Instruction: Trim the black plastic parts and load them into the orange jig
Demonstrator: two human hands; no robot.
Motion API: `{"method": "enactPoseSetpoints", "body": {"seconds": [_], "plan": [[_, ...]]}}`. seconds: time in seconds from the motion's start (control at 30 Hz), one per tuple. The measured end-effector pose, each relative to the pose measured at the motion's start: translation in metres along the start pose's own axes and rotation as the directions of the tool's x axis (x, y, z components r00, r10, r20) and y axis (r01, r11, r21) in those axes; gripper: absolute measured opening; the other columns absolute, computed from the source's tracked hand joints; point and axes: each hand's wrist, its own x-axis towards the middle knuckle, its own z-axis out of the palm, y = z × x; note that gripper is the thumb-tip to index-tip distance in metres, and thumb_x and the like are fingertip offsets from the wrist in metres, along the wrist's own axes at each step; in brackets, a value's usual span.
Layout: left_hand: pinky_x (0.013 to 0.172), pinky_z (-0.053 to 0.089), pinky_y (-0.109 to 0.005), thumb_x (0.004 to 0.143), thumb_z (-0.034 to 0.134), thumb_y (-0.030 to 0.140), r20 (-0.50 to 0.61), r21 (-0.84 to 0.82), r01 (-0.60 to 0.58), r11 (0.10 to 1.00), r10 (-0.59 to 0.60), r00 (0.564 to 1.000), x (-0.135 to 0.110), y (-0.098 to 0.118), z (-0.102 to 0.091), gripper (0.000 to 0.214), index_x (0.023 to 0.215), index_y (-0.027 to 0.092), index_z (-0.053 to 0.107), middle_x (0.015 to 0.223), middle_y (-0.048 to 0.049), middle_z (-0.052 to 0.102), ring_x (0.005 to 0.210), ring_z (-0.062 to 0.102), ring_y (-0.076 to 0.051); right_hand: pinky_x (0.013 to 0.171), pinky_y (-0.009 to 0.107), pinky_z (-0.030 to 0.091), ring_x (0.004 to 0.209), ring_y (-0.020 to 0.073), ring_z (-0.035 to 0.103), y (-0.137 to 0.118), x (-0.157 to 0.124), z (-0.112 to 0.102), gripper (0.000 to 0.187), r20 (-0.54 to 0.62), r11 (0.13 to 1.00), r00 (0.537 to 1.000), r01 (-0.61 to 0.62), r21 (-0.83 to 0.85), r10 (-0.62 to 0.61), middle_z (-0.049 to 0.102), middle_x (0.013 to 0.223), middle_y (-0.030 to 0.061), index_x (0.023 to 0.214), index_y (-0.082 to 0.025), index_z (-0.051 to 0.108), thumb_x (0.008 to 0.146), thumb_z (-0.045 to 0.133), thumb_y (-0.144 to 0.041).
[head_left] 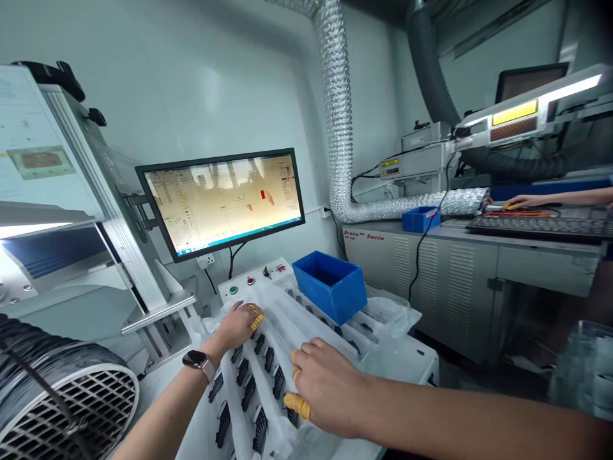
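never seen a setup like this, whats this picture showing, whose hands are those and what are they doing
This picture comes from a camera worn on a person's head, looking down at their own hands. The left hand, with a watch on its wrist, and the right hand rest on white plastic-wrapped trays holding rows of dark ridged parts. Neither hand clearly grips anything. Some fingers wear yellow finger cots. Ahead stand a monitor and a blue bin. Far right, a co-worker's hand rests at another machine.
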Motion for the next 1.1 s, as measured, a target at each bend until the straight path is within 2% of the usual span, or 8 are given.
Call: {"method": "enactPoseSetpoints", "body": {"seconds": [0.1, 0.17, 0.27, 0.47, 0.63, 0.77, 0.9, 1.1], "plan": [[0.109, 0.024, -0.041, 0.087, 0.037, 0.021, 0.035, -0.005, -0.023, 1.000, 0.023, 0.999, 0.005, -0.004, 0.001, 0.033, 0.104, 0.022, 0.065, 0.106, -0.0070, 0.068, 0.111, 0.053, -0.021, 0.069, 0.035, 0.046, 0.084, 0.0288, 0.061, -0.008, 0.006, 0.001, 0.033, -0.030, 0.949, 0.976, -0.204, 0.242, 0.217, 0.064, 0.095, 0.0150, 0.101, -0.010, 0.065, 0.089, 0.047, -0.034], [0.108, 0.025, -0.039, 0.086, 0.037, 0.020, 0.063, -0.005, -0.035, 0.999, 0.035, 0.997, 0.010, -0.004, 0.001, 0.033, 0.103, 0.022, 0.066, 0.107, -0.0071, 0.068, 0.110, 0.054, -0.021, 0.067, 0.035, 0.048, 0.084, 0.0294, 0.063, -0.013, 0.011, 0.000, 0.033, 0.078, 0.870, 0.933, -0.356, 0.341, 0.351, 0.065, 0.096, 0.0162, 0.107, -0.008, 0.062, 0.090, 0.046, -0.031], [0.104, 0.030, -0.038, 0.084, 0.039, 0.017, 0.111, 0.005, -0.046, 0.999, 0.045, 0.993, 0.019, -0.001, 0.001, 0.031, 0.097, 0.019, 0.067, 0.105, -0.0089, 0.068, 0.106, 0.057, -0.022, 0.069, 0.037, 0.050, 0.086, 0.0324, 0.065, -0.017, 0.019, -0.001, 0.033, 0.208, 0.816, 0.883, -0.468, 0.338, 0.420, 0.066, 0.097, 0.0197, 0.107, -0.004, 0.063, 0.090, 0.047, -0.026], [0.095, 0.039, -0.039, 0.085, 0.045, 0.019, 0.238, 0.044, -0.015, 0.999, 0.004, 0.971, 0.041, 0.009, 0.004, 0.023, 0.088, 0.015, 0.067, 0.098, -0.0113, 0.068, 0.096, 0.062, -0.024, 0.076, 0.037, 0.051, 0.092, 0.0321, 0.064, -0.023, 0.033, 0.005, 0.031, 0.280, 0.801, 0.829, -0.548, 0.240, 0.484, 0.065, 0.103, 0.0225, 0.107, -0.003, 0.065, 0.083, 0.056, -0.022], [0.088, 0.046, -0.044, 0.089, 0.052, 0.036, 0.351, 0.081, 0.063, 0.995, -0.088, 0.932, 0.056, 0.013, 0.009, 0.028, 0.102, 0.014, 0.061, 0.107, -0.0075, 0.064, 0.096, 0.060, -0.020, 0.076, 0.037, 0.052, 0.092, 0.0304, 0.065, -0.023, 0.048, 0.021, 0.028, 0.287, 0.820, 0.812, -0.559, 0.127, 0.509, 0.067, 0.101, 0.0201, 0.104, -0.009, 0.067, 0.078, 0.061, -0.016], [0.088, 0.047, -0.045, 0.088, 0.056, 0.036, 0.418, 0.090, 0.093, 0.992, -0.123, 0.900, 0.069, 0.010, 0.017, 0.028, 0.105, 0.014, 0.060, 0.108, -0.0070, 0.062, 0.098, 0.060, -0.021, 0.075, 0.037, 0.053, 0.090, 0.0303, 0.066, -0.018, 0.062, 0.031, 0.032, 0.330, 0.817, 0.803, -0.561, 0.135, 0.496, 0.069, 0.097, 0.0178, 0.103, -0.011, 0.068, 0.072, 0.069, -0.018], [0.091, 0.045, -0.046, 0.087, 0.056, 0.036, 0.384, 0.094, 0.117, 0.989, -0.144, 0.912, 0.076, 0.006, 0.027, 0.028, 0.105, 0.014, 0.061, 0.113, -0.0079, 0.060, 0.104, 0.057, -0.022, 0.077, 0.040, 0.053, 0.093, 0.0325, 0.065, -0.014, 0.070, 0.034, 0.038, 0.385, 0.797, 0.774, -0.588, 0.139, 0.503, 0.069, 0.098, 0.0171, 0.101, -0.012, 0.069, 0.064, 0.076, -0.019], [0.095, 0.041, -0.046, 0.086, 0.056, 0.039, 0.241, 0.067, 0.127, 0.990, -0.139, 0.961, 0.070, 0.010, 0.032, 0.028, 0.098, 0.014, 0.063, 0.112, -0.0072, 0.061, 0.108, 0.054, -0.024, 0.075, 0.041, 0.052, 0.091, 0.0328, 0.066, -0.017, 0.063, 0.029, 0.030, 0.308, 0.771, 0.777, -0.613, 0.173, 0.549, 0.070, 0.094, 0.0166, 0.097, -0.013, 0.069, 0.069, 0.073, -0.021]]}}
